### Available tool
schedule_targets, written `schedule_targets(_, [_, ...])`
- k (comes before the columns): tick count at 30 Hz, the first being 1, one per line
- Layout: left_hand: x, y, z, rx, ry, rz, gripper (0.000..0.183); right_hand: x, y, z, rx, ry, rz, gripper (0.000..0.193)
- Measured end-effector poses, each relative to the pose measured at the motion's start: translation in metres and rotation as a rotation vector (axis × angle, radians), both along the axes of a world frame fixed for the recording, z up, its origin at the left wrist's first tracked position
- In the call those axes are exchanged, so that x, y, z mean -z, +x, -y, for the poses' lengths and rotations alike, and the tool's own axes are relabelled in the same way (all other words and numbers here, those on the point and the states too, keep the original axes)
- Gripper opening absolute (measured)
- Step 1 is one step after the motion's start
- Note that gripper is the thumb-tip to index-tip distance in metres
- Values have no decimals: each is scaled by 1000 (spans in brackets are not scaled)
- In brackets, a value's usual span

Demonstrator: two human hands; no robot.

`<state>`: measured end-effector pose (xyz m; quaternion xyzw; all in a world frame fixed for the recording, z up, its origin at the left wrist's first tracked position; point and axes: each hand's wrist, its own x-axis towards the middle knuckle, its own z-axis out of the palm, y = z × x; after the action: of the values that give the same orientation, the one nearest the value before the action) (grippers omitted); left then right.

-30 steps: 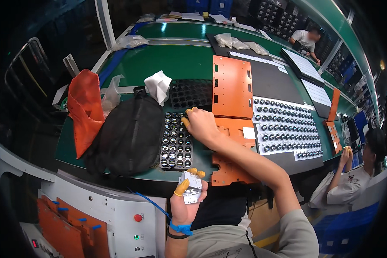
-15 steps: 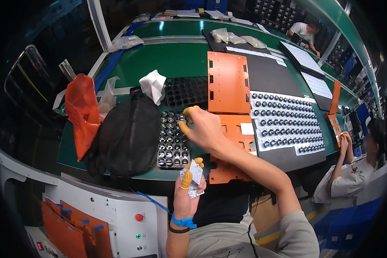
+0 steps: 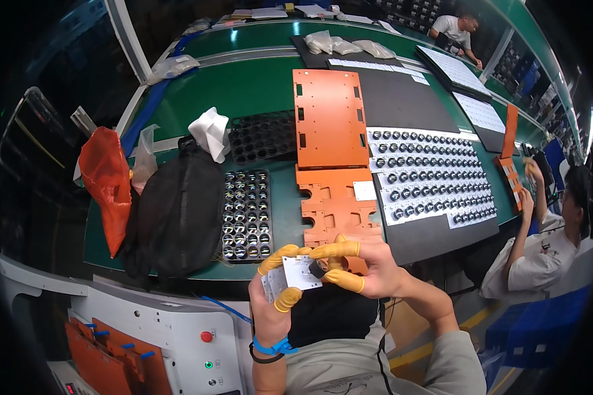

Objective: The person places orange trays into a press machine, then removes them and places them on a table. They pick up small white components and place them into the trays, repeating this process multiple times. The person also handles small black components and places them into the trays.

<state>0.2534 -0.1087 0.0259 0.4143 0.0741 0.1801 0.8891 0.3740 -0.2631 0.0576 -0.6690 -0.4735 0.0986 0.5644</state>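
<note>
Round black parts [image 3: 252, 228] stand in a gridded tray [image 3: 270, 220].

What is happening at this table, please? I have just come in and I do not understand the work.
A person's left hand holds small white boards, and the right hand pinches a black round part close to the front one; whether they touch is hard to tell. Ahead are a tray of round parts and an orange fixture. To the right, rows of boards with black parts lie on a dark mat.
</note>
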Motion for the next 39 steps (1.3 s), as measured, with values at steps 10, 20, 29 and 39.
schedule_targets(10, [2,6,8,-36,182,-9,65,7,2,5,57,37,244,33])
schedule_targets(20, [9,5,11,-80,229,36,63,2,5,9,64,-39,294,21])
schedule_targets(29, [16,3,5,-67,185,69,64,0,4,2,79,-63,441,24])
schedule_targets(39, [19,2,1,-3,214,90,70,-11,1,4,78,-142,601,28])
